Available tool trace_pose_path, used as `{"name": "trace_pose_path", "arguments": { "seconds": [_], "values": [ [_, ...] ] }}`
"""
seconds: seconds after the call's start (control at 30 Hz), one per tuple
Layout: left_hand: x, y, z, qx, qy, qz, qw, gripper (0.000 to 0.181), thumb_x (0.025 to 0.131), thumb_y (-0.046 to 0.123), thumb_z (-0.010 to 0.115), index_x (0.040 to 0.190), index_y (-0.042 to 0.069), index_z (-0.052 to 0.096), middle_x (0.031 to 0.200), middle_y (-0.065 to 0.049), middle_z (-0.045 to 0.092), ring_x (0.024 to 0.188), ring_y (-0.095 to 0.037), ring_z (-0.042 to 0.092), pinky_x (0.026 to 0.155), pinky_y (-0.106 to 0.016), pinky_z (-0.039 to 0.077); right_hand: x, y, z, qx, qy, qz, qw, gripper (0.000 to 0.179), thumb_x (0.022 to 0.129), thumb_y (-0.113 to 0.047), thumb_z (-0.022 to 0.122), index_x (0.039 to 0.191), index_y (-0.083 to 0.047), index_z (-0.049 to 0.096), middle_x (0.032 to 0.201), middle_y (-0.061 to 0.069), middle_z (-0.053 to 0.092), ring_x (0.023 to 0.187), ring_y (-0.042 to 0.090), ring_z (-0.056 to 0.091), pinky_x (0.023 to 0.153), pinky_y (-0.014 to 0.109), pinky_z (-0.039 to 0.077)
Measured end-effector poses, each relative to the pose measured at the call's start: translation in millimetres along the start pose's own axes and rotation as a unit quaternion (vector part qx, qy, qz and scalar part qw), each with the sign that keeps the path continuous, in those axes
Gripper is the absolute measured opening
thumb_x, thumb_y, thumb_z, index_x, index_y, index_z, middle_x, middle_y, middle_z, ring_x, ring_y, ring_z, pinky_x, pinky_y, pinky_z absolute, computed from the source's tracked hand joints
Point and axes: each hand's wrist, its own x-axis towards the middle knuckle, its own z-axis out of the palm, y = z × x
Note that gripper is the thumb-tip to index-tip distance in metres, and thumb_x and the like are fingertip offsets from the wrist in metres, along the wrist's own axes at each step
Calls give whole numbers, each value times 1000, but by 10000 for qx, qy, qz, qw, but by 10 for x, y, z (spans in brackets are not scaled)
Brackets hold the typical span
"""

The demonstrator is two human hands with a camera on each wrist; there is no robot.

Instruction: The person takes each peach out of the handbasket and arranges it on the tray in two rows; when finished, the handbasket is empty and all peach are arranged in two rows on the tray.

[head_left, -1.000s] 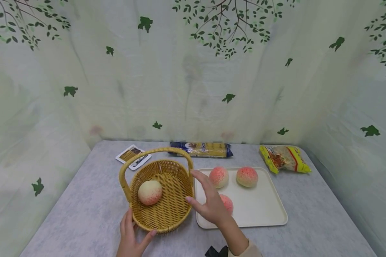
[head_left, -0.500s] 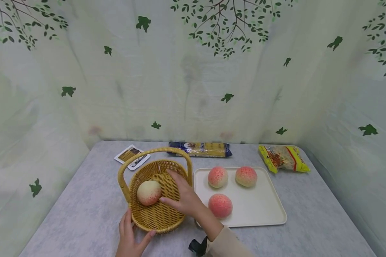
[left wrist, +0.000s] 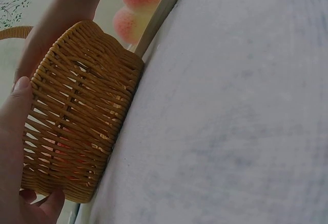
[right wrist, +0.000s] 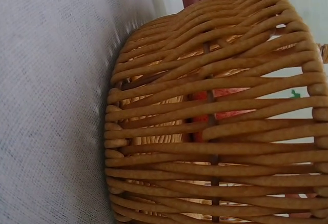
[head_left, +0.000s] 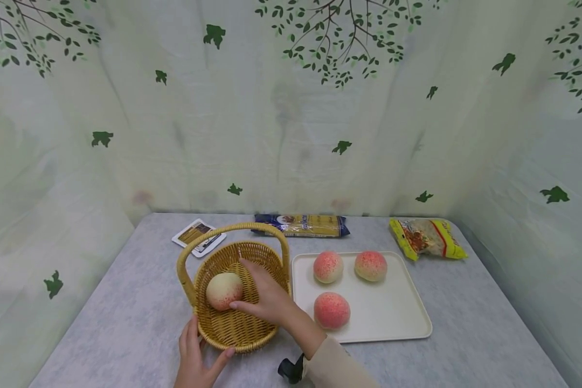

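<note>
A pale peach with pink speckles (head_left: 224, 291) lies in the left part of a round wicker basket (head_left: 244, 323) with a tall arched handle. My left hand (head_left: 196, 353) holds the basket at its near left side, with the thumb at the front rim; in the left wrist view that thumb lies along the rim (left wrist: 56, 44). My right hand (head_left: 269, 296) reaches into the basket from the right, thumb and fingers spread apart. Its thumb tip is right at the peach's edge. In the right wrist view the woven wall (right wrist: 215, 131) hides most of the inside.
A cream tray (head_left: 383, 318) right of the basket bears three pinker peaches, including a near one (head_left: 332, 311). Behind lie a blue-and-gold packet (head_left: 303, 226), a white flat pack (head_left: 199, 237) and a yellow noodle bag (head_left: 428, 238). A leaf-print curtain (head_left: 291, 134) surrounds the table.
My right hand has moved left from the basket's right rim into the basket, up to the peach, uncovering the near peach on the tray. My left hand stays at the basket.
</note>
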Motion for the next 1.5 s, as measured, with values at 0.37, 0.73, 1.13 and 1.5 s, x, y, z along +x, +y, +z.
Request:
{"name": "trace_pose_path", "arguments": {
  "seconds": [0.37,0.73,1.13,1.5],
  "values": [
    [30,-209,71,116,129,-37,9998,109,78,45,66,142,4,-12,138,-28,-2,122,-43,20,89,-55,37,58,20,34,-62,-496,159,9986,86,79,-52,60,145,-17,16,144,1,25,130,17,25,104,35,27],
    [150,-685,233,361,120,-220,9990,113,73,55,65,142,22,-19,141,-20,-6,125,-35,21,91,-47,39,141,24,81,-177,-909,87,9957,90,75,-42,70,144,-13,20,143,3,28,129,14,26,104,30,27],
    [140,-648,229,386,75,-270,9989,113,73,56,65,141,23,-19,142,-20,-7,126,-34,21,92,-46,39,222,49,170,-237,-1305,165,9910,85,76,-31,73,143,-11,24,142,2,30,128,14,28,103,27,28],
    [153,-673,235,338,41,-300,9990,113,73,57,64,141,24,-18,142,-19,-7,126,-34,21,91,-48,38,268,98,196,-418,-1534,53,9873,73,78,-32,71,140,-29,33,142,1,28,128,18,26,102,33,30]
  ]
}}
